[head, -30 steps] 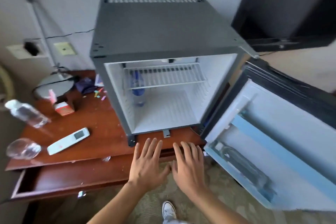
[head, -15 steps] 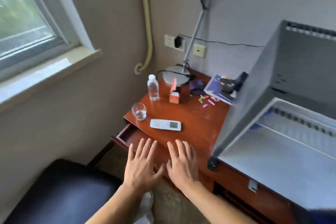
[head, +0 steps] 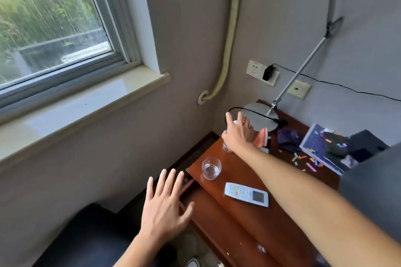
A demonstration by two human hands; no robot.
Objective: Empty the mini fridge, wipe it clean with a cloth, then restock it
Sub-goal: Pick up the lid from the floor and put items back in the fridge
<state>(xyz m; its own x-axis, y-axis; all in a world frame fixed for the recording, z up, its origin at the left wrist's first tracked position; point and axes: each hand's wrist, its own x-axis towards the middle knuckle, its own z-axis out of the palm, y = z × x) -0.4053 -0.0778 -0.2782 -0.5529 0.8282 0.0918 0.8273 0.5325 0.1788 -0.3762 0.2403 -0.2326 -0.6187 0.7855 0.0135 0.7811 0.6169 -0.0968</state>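
Note:
My right hand (head: 238, 131) reaches across the wooden desk (head: 249, 219) to a clear water bottle (head: 226, 148) at its far left corner. Its fingers are straight and spread around the bottle's top, and the hand hides most of the bottle. My left hand (head: 165, 208) hovers open with spread fingers beyond the desk's left edge, holding nothing. Only a grey corner of the mini fridge (head: 373, 180) shows at the right edge; its inside is out of view. A crumpled purple cloth (head: 288, 138) lies on the desk near the lamp base (head: 258, 115).
A drinking glass (head: 211, 168) and a white remote (head: 246, 194) lie on the desk near my right forearm. A small red box (head: 261, 137), a booklet (head: 319, 145) and coloured bits sit further back. The desk drawer (head: 217, 227) is pulled out. A dark seat (head: 86, 236) is below left.
My view swung left, away from the fridge interior to the desk and window. My right hand left my left hand's side and stretched out to the water bottle; the left stayed low.

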